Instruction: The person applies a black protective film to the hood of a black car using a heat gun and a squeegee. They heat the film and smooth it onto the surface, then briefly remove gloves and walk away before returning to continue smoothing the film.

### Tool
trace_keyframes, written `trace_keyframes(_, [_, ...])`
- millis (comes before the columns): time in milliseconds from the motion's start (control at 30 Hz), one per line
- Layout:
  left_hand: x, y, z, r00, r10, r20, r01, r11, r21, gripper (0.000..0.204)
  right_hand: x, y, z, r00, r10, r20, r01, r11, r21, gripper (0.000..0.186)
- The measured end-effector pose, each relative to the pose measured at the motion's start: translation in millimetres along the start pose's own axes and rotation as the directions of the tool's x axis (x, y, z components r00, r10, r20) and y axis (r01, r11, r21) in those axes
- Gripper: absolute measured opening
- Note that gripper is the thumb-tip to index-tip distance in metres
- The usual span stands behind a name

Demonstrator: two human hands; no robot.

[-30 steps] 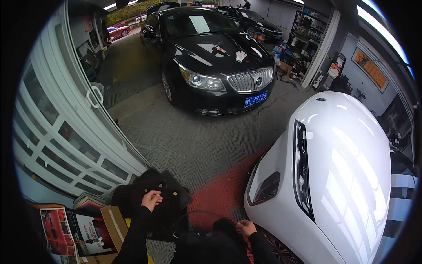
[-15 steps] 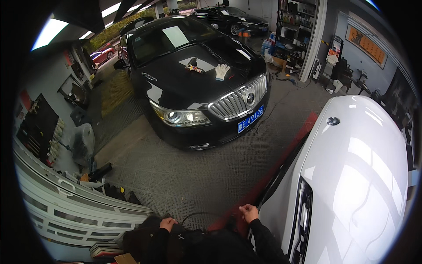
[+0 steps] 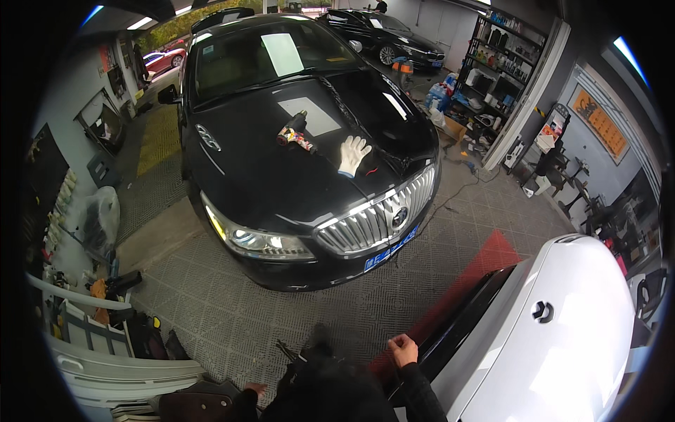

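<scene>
My right hand point(image 3: 403, 349) is in front of me, beside the black lower edge of a white car point(image 3: 562, 352). Its fingers are curled; whatever may be inside them is hidden. Low at the left, my left hand point(image 3: 256, 389) is small and blurred at the end of a dark sleeve, so its grip is unclear. Ahead stands a black car point(image 3: 274, 190) with a chrome grille. On its hood lie a heat gun point(image 3: 297, 132) with a colourful patterned body and a white knitted work glove point(image 3: 353, 155).
A red floor strip point(image 3: 485, 257) runs along the white car. A cable point(image 3: 457, 193) trails over the grey tiled floor point(image 3: 225, 295). White slatted panels point(image 3: 126, 383) stand at lower left. Shelves of bottles point(image 3: 503, 60) and another black car point(image 3: 387, 35) are farther back.
The black car, heat gun and glove appear nearer and larger. My view has shifted, with the white car now lower in it. My left hand is lower, close to the bottom edge.
</scene>
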State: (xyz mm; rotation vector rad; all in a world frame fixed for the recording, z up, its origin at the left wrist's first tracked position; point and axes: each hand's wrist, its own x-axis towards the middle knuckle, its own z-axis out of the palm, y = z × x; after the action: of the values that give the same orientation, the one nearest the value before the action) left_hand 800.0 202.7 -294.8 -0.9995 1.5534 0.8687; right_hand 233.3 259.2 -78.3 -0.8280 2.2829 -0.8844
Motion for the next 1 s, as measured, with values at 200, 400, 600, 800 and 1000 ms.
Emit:
trace_keyframes(200, [-25,-1,-315,0.765,-0.148,-0.626,-0.103,0.933,-0.346,0.027,159,-97,-1,0.965,-0.259,0.053,0.261,0.965,-0.035,0.024])
trace_keyframes(400, [-116,76,-549,0.428,-0.101,-0.898,-0.857,0.271,-0.438,0.010,332,-241,42,0.778,-0.618,0.110,0.628,0.772,-0.103,0.030])
trace_keyframes(600, [-199,183,-642,0.482,0.013,-0.876,-0.847,0.262,-0.463,0.017,457,-352,98,0.472,-0.854,0.220,0.873,0.417,-0.253,0.037])
trace_keyframes(800, [-200,245,-708,0.349,-0.137,-0.927,-0.748,0.555,-0.364,0.032,524,-369,127,0.377,-0.855,0.356,0.922,0.310,-0.233,0.014])
trace_keyframes(1000, [-169,297,-775,0.081,-0.288,-0.954,-0.700,0.665,-0.260,0.041,525,-388,102,0.502,-0.823,0.266,0.841,0.536,0.072,0.015])
